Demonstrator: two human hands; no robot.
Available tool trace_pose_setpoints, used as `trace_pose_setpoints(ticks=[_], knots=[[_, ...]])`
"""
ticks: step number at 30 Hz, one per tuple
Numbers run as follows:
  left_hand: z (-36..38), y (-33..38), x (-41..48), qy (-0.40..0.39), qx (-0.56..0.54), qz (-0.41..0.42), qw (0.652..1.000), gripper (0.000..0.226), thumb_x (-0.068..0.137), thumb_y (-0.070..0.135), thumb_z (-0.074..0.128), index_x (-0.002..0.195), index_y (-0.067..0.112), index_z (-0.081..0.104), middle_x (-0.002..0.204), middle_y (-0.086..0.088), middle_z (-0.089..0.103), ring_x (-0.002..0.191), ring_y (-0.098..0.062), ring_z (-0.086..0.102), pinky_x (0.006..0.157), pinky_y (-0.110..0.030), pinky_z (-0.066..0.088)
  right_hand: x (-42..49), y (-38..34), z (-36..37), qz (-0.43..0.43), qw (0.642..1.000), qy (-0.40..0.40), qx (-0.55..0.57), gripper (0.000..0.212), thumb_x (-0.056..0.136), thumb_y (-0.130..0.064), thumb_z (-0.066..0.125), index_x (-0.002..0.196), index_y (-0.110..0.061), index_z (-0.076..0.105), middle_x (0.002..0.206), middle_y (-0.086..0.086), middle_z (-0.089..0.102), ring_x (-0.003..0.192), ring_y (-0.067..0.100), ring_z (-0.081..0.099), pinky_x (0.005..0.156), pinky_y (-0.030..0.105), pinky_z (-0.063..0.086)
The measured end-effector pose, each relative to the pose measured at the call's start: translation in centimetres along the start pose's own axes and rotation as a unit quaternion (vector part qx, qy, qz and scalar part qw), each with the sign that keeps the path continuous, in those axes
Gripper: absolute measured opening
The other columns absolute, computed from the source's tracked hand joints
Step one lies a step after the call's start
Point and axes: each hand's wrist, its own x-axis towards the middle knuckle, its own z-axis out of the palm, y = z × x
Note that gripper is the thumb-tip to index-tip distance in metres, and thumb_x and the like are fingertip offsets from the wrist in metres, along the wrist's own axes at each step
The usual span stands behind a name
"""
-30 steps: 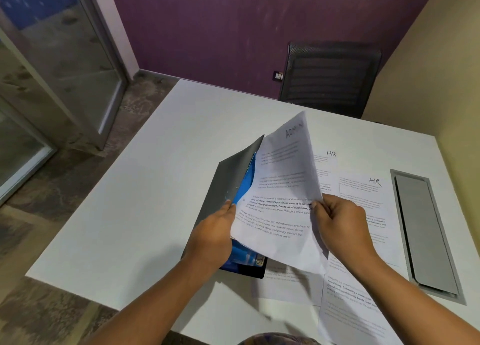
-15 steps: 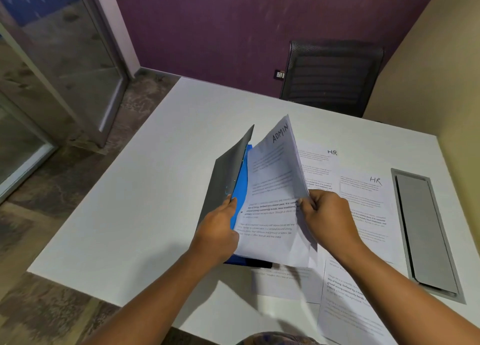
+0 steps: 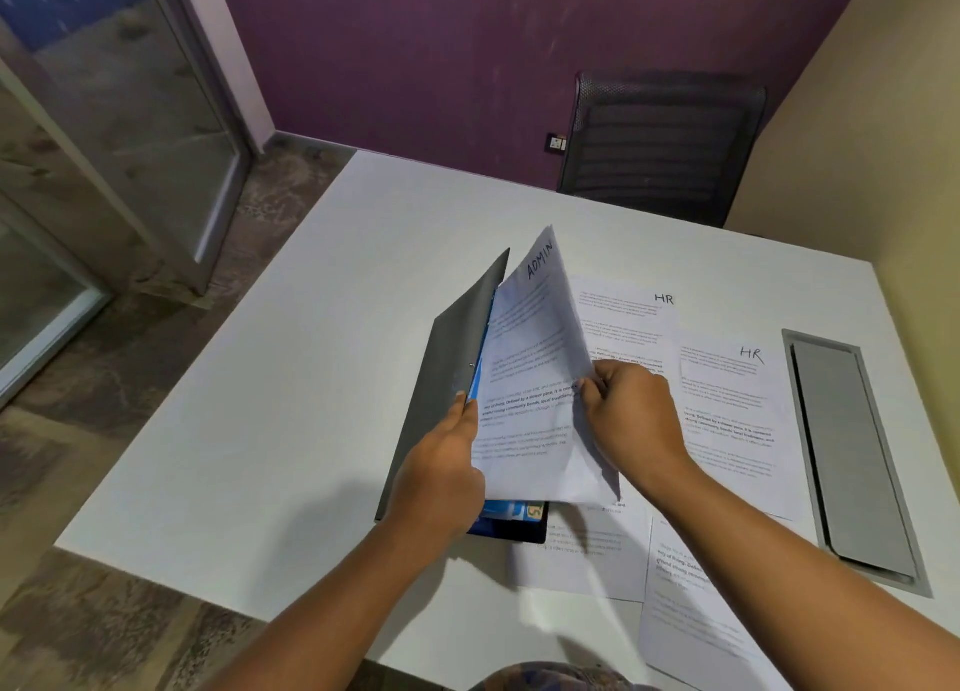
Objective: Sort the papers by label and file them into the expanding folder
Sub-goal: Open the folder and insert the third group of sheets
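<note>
A grey expanding folder [image 3: 451,357] with blue dividers stands open on the white table [image 3: 291,378]. My left hand [image 3: 447,461] grips its front cover and holds it apart. My right hand [image 3: 631,409] pinches the right edge of a printed sheet marked ADMIN [image 3: 535,368], which stands nearly upright with its left side inside the folder's opening. Two sheets marked HR lie flat to the right, one [image 3: 631,321] nearer the folder, the other [image 3: 737,404] beyond it. More printed sheets [image 3: 680,602] lie near the front edge, their labels hidden.
A grey cable hatch [image 3: 852,456] is set into the table at the right. A black mesh chair [image 3: 660,144] stands behind the far edge against a purple wall. A glass door is at the left, with floor below.
The ADMIN sheet has swung more upright and slid leftward into the folder. The folder cover has closed in against it. My right hand has moved left with the sheet.
</note>
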Motion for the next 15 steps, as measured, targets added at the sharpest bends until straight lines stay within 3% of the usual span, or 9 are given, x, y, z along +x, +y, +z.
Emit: trace_pose_setpoints(ticks=[3,5,7,11,15], knots=[[0.2,0.2,0.1,0.006,0.003,0.005,1.0,0.071,0.093,0.001,0.04,0.157,0.026,0.019,0.163,0.014,0.016,0.143,-0.012,0.033,0.109,-0.017,0.032,-0.4,-0.7,0.9,-0.009,0.999,-0.05,0.018,0.014,0.096,-0.019,0.057,0.091,-0.014,0.069,0.071,-0.002,0.064,0.069,0.021,0.06,0.052,0.024,0.04],[0.3,0.3,0.2,0.006,0.004,0.004,1.0,0.069,0.095,0.002,0.042,0.156,0.025,0.02,0.164,0.012,0.017,0.143,-0.013,0.033,0.108,-0.018,0.035,-0.8,-1.1,1.6,-0.008,0.997,-0.065,0.033,0.037,0.093,-0.021,0.063,0.13,-0.02,0.061,0.089,-0.002,0.071,0.08,0.019,0.064,0.065,0.024,0.049],[0.5,0.6,0.2,0.003,0.012,0.008,1.0,0.071,0.093,0.002,0.043,0.156,0.024,0.02,0.164,0.011,0.017,0.142,-0.014,0.034,0.107,-0.019,0.037,-1.2,-1.1,2.4,-0.004,0.996,-0.079,0.038,0.064,0.089,-0.021,0.068,0.148,-0.022,0.042,0.109,0.001,0.072,0.095,0.02,0.067,0.084,0.027,0.053],[0.6,1.1,0.3,0.001,0.014,0.01,1.0,0.068,0.094,0.003,0.045,0.156,0.021,0.022,0.164,0.009,0.017,0.141,-0.016,0.035,0.107,-0.022,0.038,-1.9,-0.6,3.8,-0.007,0.993,-0.117,0.03,0.061,0.091,-0.011,0.065,0.148,-0.016,0.044,0.127,0.002,0.068,0.11,0.017,0.065,0.097,0.019,0.044],[1.0,1.2,0.5,-0.004,0.013,0.017,1.0,0.069,0.093,0.003,0.047,0.156,0.019,0.023,0.164,0.006,0.018,0.141,-0.019,0.038,0.109,-0.026,0.039,-2.4,-0.7,4.9,-0.015,0.988,-0.153,0.015,0.051,0.091,-0.015,0.066,0.14,-0.013,0.054,0.127,0.002,0.068,0.115,0.015,0.064,0.1,0.019,0.042]])
